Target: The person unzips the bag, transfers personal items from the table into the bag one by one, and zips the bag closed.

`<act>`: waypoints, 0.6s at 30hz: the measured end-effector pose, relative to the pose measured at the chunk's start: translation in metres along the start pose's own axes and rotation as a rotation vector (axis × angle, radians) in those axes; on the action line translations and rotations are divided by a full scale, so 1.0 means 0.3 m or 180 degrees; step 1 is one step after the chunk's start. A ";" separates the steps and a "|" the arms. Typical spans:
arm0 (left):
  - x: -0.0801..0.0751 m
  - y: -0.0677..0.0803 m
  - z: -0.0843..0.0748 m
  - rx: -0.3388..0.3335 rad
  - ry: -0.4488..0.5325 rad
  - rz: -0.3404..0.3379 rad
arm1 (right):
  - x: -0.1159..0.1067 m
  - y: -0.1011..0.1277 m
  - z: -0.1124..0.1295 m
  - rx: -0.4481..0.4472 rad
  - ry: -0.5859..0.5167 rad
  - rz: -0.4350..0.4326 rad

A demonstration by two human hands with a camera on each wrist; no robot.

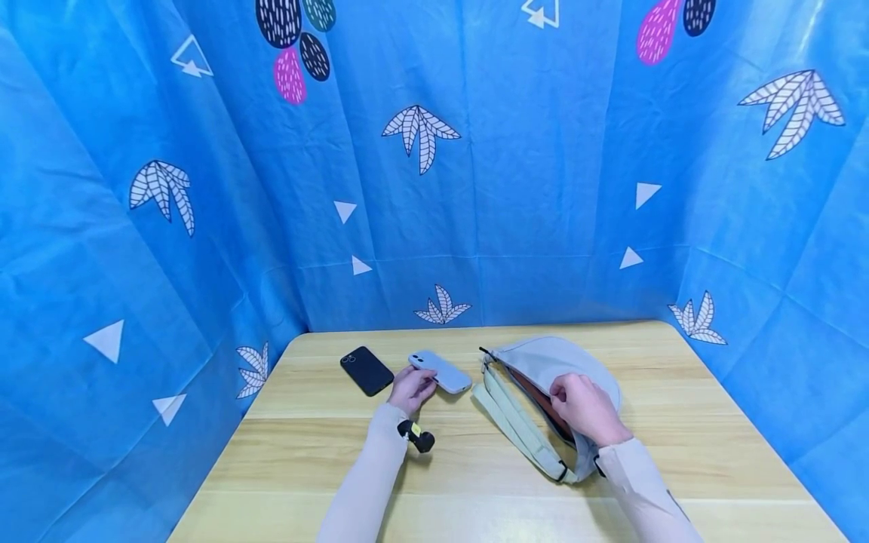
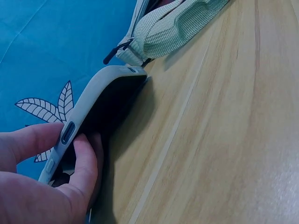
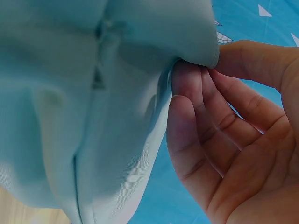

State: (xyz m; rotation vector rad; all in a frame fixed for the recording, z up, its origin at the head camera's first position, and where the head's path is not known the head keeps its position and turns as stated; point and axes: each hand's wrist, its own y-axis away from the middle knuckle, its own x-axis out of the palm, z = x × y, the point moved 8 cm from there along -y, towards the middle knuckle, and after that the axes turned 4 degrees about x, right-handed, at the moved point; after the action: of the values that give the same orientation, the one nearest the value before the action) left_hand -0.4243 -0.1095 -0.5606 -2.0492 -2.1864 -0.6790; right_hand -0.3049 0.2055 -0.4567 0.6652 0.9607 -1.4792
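left hand (image 1: 411, 390): grips the near end of the pale phone (image 1: 440, 371), lifting its edge off the table (image 1: 692, 422)
right hand (image 1: 585, 408): pinches the open edge of the grey-green bag (image 1: 543, 358)
bag: lying table right, strap (image 1: 516, 426) toward the phone
black phone (image 1: 366, 370): flat, left of the pale one

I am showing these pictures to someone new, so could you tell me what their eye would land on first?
Probably the pale grey-green bag right of centre on the wooden table, its opening showing a rust-coloured lining, with the right hand pinching its fabric edge. Next, the left hand holds a phone in a light case, tilted up off the table beside the bag's strap. A black phone lies flat further left.
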 end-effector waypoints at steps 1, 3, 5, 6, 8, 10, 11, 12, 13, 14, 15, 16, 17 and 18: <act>0.001 0.001 0.001 -0.0005 0.0001 0.0011 | 0.000 0.000 -0.001 0.0001 0.0000 0.0001; 0.001 0.001 0.002 -0.0003 -0.0007 0.0014 | 0.000 -0.001 -0.001 0.0003 0.0000 -0.0001; 0.000 0.000 0.003 -0.0009 -0.0017 0.0013 | 0.000 -0.002 -0.001 0.0005 0.0000 -0.0003; -0.001 -0.002 0.004 -0.0014 -0.0019 0.0015 | 0.000 -0.002 0.000 0.0006 -0.0001 -0.0004; -0.004 -0.006 0.006 -0.0022 -0.0013 0.0022 | -0.001 -0.003 0.000 0.0005 -0.0001 -0.0010; -0.004 -0.005 0.006 -0.0027 -0.0016 0.0034 | -0.002 -0.004 0.001 0.0002 -0.0004 -0.0013; -0.004 -0.003 0.005 -0.0024 -0.0022 0.0037 | -0.002 -0.003 0.001 0.0002 -0.0005 -0.0015; -0.004 0.000 0.004 -0.0020 -0.0024 0.0041 | -0.002 -0.003 0.001 0.0002 -0.0007 -0.0015; -0.003 0.003 0.003 -0.0016 -0.0034 0.0043 | -0.003 -0.003 0.000 0.0003 -0.0008 -0.0014; -0.003 0.007 0.002 -0.0012 -0.0046 0.0048 | -0.003 -0.003 0.000 0.0003 -0.0009 -0.0012; -0.002 0.009 0.002 -0.0012 -0.0056 0.0052 | -0.003 -0.003 0.000 0.0006 -0.0014 -0.0008; -0.002 0.011 0.002 -0.0014 -0.0055 0.0059 | -0.003 -0.002 -0.001 0.0007 -0.0016 -0.0006; -0.002 0.012 0.003 -0.0018 -0.0046 0.0066 | -0.003 -0.002 -0.001 0.0006 -0.0015 -0.0004; -0.001 0.012 0.005 -0.0023 -0.0036 0.0076 | -0.003 -0.002 -0.002 0.0006 -0.0016 -0.0003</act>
State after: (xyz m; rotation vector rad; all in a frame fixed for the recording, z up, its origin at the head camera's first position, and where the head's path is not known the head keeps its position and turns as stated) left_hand -0.4205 -0.1093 -0.5611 -2.0840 -2.1650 -0.6755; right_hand -0.3054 0.2065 -0.4560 0.6621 0.9560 -1.4821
